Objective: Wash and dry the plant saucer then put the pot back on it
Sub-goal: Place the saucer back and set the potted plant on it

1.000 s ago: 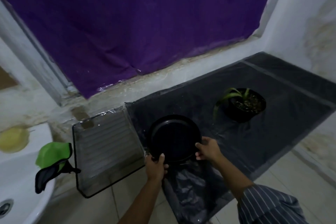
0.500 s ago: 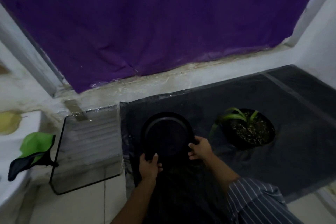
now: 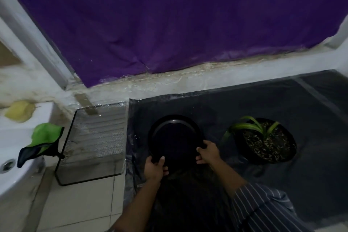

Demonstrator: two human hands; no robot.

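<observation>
A person's left hand (image 3: 154, 168) and right hand (image 3: 208, 153), fingers curled, grip the near rim of a black plant saucer (image 3: 174, 138) lying on dark plastic sheeting (image 3: 310, 111). Just to its right, apart from it, stands the potted plant (image 3: 264, 140). At left, a green cloth (image 3: 42, 140) hangs off a white sink (image 3: 17, 173); behind, a purple curtain (image 3: 169, 15).
</observation>
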